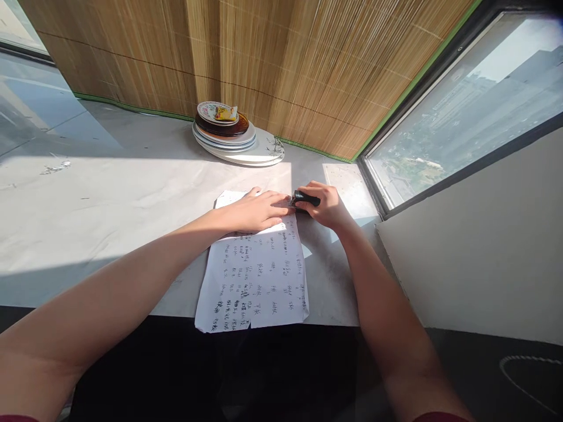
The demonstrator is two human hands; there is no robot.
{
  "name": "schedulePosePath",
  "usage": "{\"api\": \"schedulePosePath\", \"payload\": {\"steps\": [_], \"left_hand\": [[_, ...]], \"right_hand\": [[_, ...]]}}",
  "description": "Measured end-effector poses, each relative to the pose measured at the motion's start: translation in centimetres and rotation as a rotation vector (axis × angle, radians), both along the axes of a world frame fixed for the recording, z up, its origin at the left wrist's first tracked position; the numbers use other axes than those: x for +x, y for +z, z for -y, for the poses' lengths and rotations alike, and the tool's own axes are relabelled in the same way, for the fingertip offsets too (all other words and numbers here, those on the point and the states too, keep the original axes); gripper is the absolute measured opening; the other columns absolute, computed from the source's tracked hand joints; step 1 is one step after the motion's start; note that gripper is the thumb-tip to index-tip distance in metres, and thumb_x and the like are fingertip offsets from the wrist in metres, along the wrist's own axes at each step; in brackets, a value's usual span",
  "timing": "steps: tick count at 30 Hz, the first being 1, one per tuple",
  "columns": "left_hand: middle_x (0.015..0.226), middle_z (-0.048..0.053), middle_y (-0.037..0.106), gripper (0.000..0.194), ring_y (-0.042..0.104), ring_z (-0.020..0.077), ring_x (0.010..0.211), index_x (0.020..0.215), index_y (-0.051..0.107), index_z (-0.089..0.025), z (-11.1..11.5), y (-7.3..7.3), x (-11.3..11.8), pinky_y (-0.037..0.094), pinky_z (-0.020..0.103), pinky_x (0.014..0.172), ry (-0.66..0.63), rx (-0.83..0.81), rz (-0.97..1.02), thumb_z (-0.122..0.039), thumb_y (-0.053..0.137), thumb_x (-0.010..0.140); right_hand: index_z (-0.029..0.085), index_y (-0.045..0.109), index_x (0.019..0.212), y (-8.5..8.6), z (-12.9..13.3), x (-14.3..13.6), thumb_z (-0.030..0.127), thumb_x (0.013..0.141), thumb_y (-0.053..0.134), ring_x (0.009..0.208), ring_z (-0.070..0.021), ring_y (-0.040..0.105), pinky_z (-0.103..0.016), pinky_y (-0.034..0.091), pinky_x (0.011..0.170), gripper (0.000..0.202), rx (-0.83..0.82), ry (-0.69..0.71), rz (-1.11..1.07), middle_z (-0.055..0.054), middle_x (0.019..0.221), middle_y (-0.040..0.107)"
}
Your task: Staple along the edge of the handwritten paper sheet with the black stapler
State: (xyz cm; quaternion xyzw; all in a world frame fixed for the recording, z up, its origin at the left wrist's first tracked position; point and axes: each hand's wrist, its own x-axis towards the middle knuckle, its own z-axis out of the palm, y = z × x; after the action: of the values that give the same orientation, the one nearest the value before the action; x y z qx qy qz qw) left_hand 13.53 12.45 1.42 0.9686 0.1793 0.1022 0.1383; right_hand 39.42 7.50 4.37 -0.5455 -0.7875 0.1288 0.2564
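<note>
White paper (259, 281) covered in handwriting lies on the pale counter, its near edge reaching the counter's front edge. My left hand (259, 211) rests flat across the upper part of the paper, fingers stretched towards the right. Beside those fingertips, my right hand (324, 203) is wrapped round a small black stapler-like tool (307, 198). The tool's front end meets the paper's upper right edge; its jaws are too small to make out.
Stacked plates (224, 140) with a small yellow packet (226, 113) on top stand at the back of the counter (132, 193), before a bamboo blind (264, 58). A window (466, 111) and white wall (484, 246) bound the right side. White scraps (57, 167) lie far left.
</note>
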Motion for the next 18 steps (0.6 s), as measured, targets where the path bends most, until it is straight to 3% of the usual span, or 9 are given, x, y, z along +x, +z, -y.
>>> {"api": "schedulePosePath", "payload": {"steps": [8,15,18], "left_hand": [[0.166,0.0,0.052,0.041,0.041,0.0312,0.155,0.147,0.065,-0.045,-0.2,0.0,-0.1,0.022,0.057,0.129,0.012,-0.068,0.007,-0.043,0.048,0.109],[0.167,0.008,0.048,0.042,0.04,0.0309,0.154,0.15,0.062,-0.038,0.0,0.4,-0.1,0.024,0.062,0.127,-0.013,0.013,-0.039,-0.039,0.042,0.114],[0.17,0.007,0.044,0.038,0.034,0.032,0.159,0.141,0.068,-0.036,0.0,0.3,-0.1,0.024,0.063,0.127,-0.001,0.025,-0.054,-0.039,0.042,0.113]], "right_hand": [[0.029,0.077,0.102,-0.1,-0.2,0.1,0.032,0.096,0.068,0.094,-0.0268,0.062,-0.042,0.049,0.083,0.011,-0.02,0.001,0.039,-0.006,0.098,0.066],[0.031,0.079,0.108,-0.4,-0.8,0.1,0.032,0.097,0.067,0.095,-0.0295,0.06,-0.046,0.048,0.083,0.017,-0.019,-0.004,0.143,-0.008,0.096,0.066],[0.03,0.079,0.104,-0.8,-1.1,-0.5,0.028,0.096,0.066,0.099,-0.032,0.058,-0.049,0.046,0.087,0.015,-0.003,-0.015,0.269,-0.009,0.096,0.067]]}}
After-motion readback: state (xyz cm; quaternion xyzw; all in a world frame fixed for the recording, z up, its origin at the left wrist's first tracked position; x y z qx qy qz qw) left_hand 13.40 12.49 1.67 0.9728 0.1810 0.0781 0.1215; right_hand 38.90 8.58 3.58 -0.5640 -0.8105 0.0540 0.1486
